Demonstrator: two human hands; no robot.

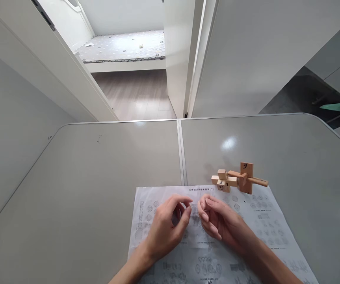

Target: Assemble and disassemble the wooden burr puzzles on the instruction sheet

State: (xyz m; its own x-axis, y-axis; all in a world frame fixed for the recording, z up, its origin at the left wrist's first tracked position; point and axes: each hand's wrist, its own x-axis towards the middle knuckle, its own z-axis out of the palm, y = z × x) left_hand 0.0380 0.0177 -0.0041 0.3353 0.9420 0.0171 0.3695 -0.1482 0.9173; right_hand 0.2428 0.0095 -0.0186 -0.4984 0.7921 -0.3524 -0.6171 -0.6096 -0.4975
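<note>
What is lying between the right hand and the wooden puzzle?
Only the printed sheet; nothing else lies between the right hand and the wooden puzzle in the head view.

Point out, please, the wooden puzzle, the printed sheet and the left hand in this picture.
wooden puzzle (241, 180): head view, where its pieces cross.
printed sheet (266, 221): head view, on its uncovered right part.
left hand (165, 230): head view, on its back.

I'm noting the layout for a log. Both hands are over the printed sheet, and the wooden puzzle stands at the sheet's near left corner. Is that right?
The head view shows the wooden puzzle at the far edge of the printed sheet, right of its middle, not at the near left corner. The left hand and right hand are over the sheet.
</note>
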